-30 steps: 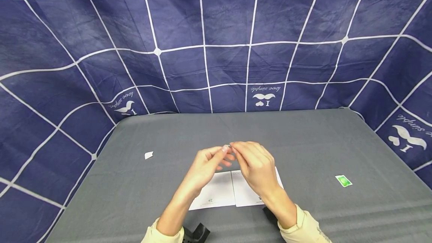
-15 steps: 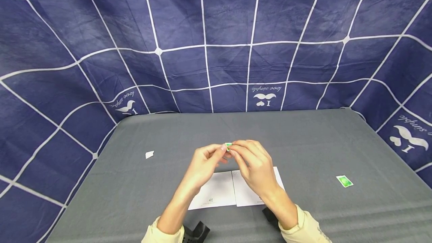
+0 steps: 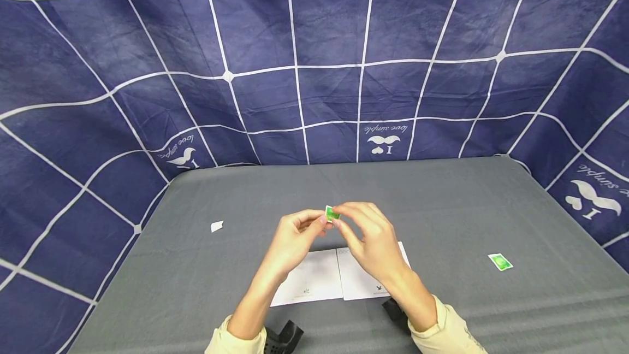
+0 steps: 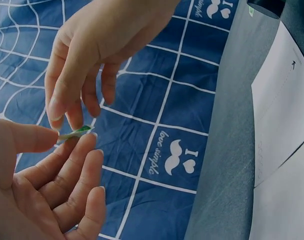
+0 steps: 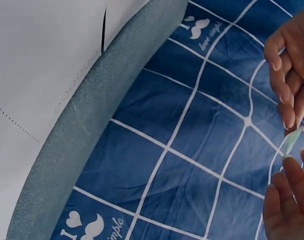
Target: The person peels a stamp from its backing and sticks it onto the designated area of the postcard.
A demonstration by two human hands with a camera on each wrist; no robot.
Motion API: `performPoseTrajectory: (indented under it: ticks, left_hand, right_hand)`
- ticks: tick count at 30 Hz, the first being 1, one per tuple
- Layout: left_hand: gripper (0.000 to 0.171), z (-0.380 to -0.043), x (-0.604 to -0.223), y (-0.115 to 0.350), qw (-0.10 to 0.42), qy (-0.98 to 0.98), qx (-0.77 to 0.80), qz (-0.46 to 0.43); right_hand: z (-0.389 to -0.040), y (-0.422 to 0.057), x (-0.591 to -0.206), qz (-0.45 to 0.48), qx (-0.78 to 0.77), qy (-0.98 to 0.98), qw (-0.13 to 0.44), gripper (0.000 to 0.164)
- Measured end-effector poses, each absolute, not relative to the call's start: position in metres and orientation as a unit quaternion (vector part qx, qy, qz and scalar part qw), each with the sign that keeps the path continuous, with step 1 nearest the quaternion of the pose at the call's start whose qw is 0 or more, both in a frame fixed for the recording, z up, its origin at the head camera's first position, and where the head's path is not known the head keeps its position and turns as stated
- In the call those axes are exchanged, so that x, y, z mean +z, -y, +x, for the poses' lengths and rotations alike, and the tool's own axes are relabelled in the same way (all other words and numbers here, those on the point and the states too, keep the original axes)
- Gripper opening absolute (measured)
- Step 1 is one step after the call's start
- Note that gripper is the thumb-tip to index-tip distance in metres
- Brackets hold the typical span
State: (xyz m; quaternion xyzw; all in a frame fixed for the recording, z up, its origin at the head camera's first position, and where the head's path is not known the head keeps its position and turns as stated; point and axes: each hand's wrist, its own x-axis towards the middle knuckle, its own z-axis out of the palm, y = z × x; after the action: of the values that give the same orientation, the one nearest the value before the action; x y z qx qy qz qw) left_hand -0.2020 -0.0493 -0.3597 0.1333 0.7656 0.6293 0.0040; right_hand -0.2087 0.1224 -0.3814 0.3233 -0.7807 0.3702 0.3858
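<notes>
Above the table, a small green stamp with a white border is held up between both hands. My left hand pinches its left side with thumb and index finger; the other fingers lie loosely curled. At its right corner, my right hand holds it with index finger and thumb. In the left wrist view the stamp is seen nearly edge-on. Two white envelopes, a left one and a right one, lie side by side under my hands, partly hidden by my wrists.
On the right of the grey table lies another green stamp. A small white paper scrap sits on the left. Behind the table hangs a dark blue curtain with white grid lines.
The stamp, first seen edge-on between my fingers, has turned so its green face shows to the head camera. My right fingers have shifted slightly over its corner.
</notes>
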Motion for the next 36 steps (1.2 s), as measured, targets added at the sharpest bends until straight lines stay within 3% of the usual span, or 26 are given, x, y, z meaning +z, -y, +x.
performPoseTrajectory:
  ticks: [9, 17, 29, 36]
  left_hand:
    - [0.018, -0.2003, -0.3618, 0.0488, -0.035, -0.853, 0.493, 0.169]
    - [0.018, -0.2003, -0.3643, 0.0486, -0.042, -0.883, 0.438, 0.164]
    - [0.017, -0.2032, -0.3645, 0.0497, -0.065, -0.869, 0.459, 0.174]
    - [0.013, -0.2059, -0.3661, 0.0493, -0.083, -0.867, 0.464, 0.163]
  right_hand:
    - [-0.211, -0.1288, -0.3802, 0.317, 0.331, 0.819, 0.346, 0.031]
    - [-0.2088, -0.1294, -0.3792, 0.281, 0.349, 0.85, 0.278, 0.023]
    - [-0.2072, -0.1258, -0.3768, 0.193, 0.497, 0.827, 0.18, 0.005]
    - [-0.2064, -0.1239, -0.3763, 0.182, 0.509, 0.83, 0.135, 0.009]
